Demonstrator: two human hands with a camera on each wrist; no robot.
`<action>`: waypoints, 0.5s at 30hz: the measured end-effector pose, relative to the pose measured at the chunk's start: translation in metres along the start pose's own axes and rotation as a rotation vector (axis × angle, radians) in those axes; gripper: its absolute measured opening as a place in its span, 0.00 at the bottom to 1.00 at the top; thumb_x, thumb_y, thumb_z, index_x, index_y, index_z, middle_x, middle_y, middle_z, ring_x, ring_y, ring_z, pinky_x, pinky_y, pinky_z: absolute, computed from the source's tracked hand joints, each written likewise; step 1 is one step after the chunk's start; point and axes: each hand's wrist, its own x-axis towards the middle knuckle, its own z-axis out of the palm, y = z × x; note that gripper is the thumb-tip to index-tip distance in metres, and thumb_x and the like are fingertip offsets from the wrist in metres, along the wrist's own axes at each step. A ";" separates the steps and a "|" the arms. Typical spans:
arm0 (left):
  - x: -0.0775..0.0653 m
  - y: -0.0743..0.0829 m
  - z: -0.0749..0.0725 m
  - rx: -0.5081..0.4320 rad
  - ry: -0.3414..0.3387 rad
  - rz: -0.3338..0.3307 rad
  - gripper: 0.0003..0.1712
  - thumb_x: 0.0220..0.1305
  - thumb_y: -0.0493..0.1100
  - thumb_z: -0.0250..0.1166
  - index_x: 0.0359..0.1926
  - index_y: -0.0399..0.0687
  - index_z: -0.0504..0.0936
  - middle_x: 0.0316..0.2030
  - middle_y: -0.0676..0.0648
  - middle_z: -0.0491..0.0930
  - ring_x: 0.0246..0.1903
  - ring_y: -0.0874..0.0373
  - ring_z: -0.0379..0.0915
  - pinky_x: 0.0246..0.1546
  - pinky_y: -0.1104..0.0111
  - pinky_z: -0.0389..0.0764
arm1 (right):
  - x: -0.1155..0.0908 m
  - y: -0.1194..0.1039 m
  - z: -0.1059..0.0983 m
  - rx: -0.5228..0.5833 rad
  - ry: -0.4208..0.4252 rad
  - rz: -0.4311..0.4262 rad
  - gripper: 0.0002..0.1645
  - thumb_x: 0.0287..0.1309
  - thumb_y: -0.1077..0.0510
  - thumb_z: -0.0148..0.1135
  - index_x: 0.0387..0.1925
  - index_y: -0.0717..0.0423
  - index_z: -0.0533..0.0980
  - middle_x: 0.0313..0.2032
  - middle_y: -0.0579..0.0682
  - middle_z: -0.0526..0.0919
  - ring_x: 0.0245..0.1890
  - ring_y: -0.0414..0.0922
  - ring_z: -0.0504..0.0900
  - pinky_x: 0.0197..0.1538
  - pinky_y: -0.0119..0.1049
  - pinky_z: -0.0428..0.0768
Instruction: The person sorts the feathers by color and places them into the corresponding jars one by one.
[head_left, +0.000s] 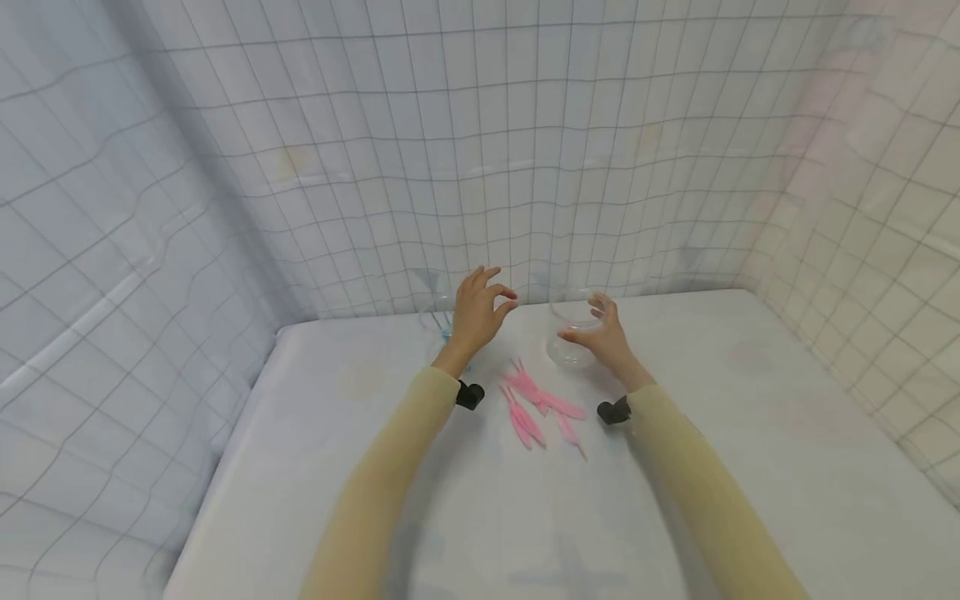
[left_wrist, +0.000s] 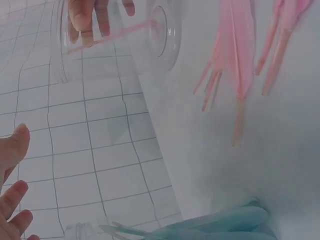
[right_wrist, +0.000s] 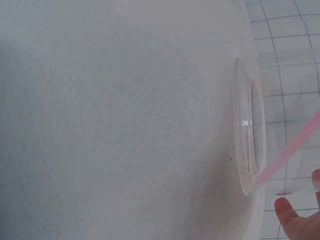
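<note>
A clear jar (head_left: 570, 354) stands near the back of the white table, with a thin pink stem (left_wrist: 115, 37) slanting inside it. My right hand (head_left: 606, 335) grips its side, fingers (left_wrist: 102, 20) curved around the wall; some show through it. To the left, my left hand (head_left: 477, 315) is raised with thumb and fingers apart and nothing between them. Beyond that hand, partly hidden by it, is a second clear jar (left_wrist: 77, 231) with teal feathers (left_wrist: 215, 222). Several pink feathers (head_left: 528, 392) lie in a loose pile between my forearms.
The white table (head_left: 322, 467) ends at a white grid-patterned curtain (head_left: 525, 167) close behind the jars. More grid cloth hangs at the left and right sides. A dark wrist camera (head_left: 469, 395) sits on each wrist.
</note>
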 end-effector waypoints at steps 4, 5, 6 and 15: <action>-0.012 -0.005 -0.003 -0.063 0.017 0.049 0.08 0.61 0.46 0.67 0.38 0.48 0.86 0.63 0.44 0.67 0.68 0.46 0.51 0.66 0.54 0.50 | 0.000 -0.001 -0.002 -0.004 -0.001 0.003 0.68 0.39 0.42 0.78 0.72 0.52 0.43 0.69 0.51 0.54 0.69 0.51 0.52 0.65 0.52 0.57; -0.015 -0.006 -0.003 -0.081 0.009 0.071 0.08 0.61 0.46 0.67 0.38 0.48 0.86 0.63 0.44 0.68 0.68 0.46 0.51 0.66 0.54 0.51 | 0.000 -0.001 -0.002 -0.001 -0.005 0.010 0.68 0.40 0.44 0.78 0.72 0.52 0.43 0.70 0.51 0.54 0.69 0.51 0.51 0.66 0.52 0.56; -0.019 -0.008 -0.003 -0.104 -0.001 0.107 0.08 0.61 0.45 0.67 0.38 0.47 0.86 0.63 0.44 0.68 0.67 0.46 0.52 0.66 0.55 0.52 | 0.000 -0.002 -0.003 -0.003 -0.004 0.009 0.68 0.40 0.44 0.78 0.72 0.52 0.43 0.70 0.52 0.54 0.69 0.52 0.51 0.66 0.52 0.57; -0.057 -0.023 0.009 -0.255 -0.341 0.197 0.11 0.62 0.42 0.65 0.44 0.43 0.84 0.63 0.44 0.67 0.65 0.47 0.56 0.64 0.57 0.58 | 0.000 -0.001 -0.003 -0.002 0.008 0.007 0.68 0.40 0.46 0.78 0.72 0.52 0.43 0.69 0.52 0.54 0.69 0.51 0.52 0.66 0.51 0.57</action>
